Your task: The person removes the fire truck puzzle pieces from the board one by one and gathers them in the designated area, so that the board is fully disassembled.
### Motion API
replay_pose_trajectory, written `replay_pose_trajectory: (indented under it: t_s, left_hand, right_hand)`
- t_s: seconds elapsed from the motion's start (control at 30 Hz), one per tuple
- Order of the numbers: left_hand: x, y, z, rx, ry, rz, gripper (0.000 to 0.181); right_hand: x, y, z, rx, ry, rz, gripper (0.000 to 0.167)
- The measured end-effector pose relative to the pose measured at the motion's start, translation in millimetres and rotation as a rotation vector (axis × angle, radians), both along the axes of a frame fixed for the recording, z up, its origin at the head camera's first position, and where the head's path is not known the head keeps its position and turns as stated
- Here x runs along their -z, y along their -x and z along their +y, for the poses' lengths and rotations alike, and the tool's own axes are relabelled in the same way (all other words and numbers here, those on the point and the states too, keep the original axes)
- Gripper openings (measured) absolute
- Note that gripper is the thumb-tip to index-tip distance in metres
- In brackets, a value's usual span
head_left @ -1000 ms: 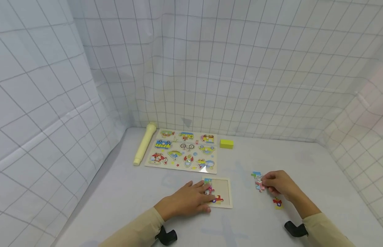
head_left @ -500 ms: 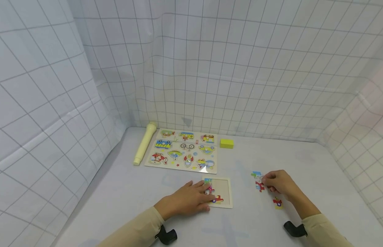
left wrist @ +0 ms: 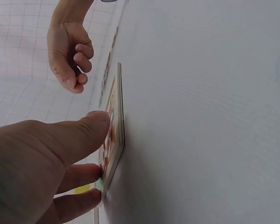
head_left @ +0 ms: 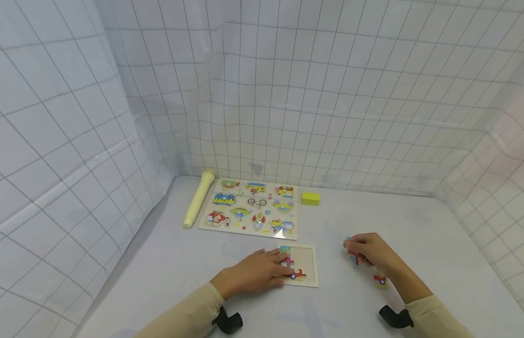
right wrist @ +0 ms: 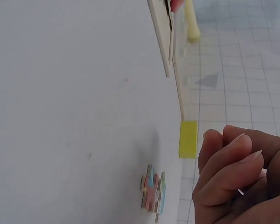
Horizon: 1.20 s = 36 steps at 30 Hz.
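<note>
With its fingers stretched out, my left hand (head_left: 259, 274) rests on a small wooden jigsaw tray (head_left: 305, 258). Several pieces lie in the tray's left and lower parts, partly under the fingers. In the left wrist view, my thumb and fingertips touch the tray (left wrist: 121, 107) from above. To the right, my right hand (head_left: 373, 249) hovers over loose jigsaw pieces (head_left: 354, 258), partly covering them. Its fingers (right wrist: 233, 161) are curled, thumb near the index finger, and I see nothing held. The loose pieces (right wrist: 151, 193) lie clustered on the table. A red vehicle piece (head_left: 380, 280) lies below my right hand.
Behind the tray is a wooden vehicle peg puzzle board (head_left: 248, 228). A pale yellow stick-shaped object (head_left: 198, 199) lies along its left side. A yellow block (head_left: 310, 199) stands to its right. White gridded curtains (head_left: 312, 94) enclose the table.
My right hand has shifted a little left, covering more of the loose pieces. The left hand and the tray stay in place. The head view has tilted very slightly.
</note>
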<state>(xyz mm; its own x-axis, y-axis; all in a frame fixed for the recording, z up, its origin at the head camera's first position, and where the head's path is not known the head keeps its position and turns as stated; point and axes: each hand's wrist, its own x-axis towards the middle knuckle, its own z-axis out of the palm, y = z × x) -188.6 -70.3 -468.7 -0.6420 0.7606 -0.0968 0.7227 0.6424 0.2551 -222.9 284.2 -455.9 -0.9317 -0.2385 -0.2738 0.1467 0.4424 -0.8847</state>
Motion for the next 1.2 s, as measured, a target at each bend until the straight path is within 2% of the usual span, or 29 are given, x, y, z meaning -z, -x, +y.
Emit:
replay_pose_trajectory:
  t_s: [0.27,0.5,0.87,1.2]
  left_hand:
    - [6.1,6.1,-1.3,-0.059,-0.051,0.037,0.042]
    - [6.5,12.6,3.9,-0.134,-0.054,0.03,0.04]
    - [5.6,13.8,8.2,-0.16,-0.031,0.06,0.035]
    - [5.3,12.8,6.9,-0.159,-0.014,0.054,0.036]
  right_hand:
    - [1.4,-5.6,-35.1,-0.01,0.002,-0.043,0.032]
    - [10.4,-10.4,-65.9,-0.105,0.033,-0.079,0.024]
    - [17.7,-19.8,-97.4,-0.269,-0.024,-0.046,0.015]
    - [16.8,-24.6,-109.1,-0.29,-0.095,-0.005,0.01]
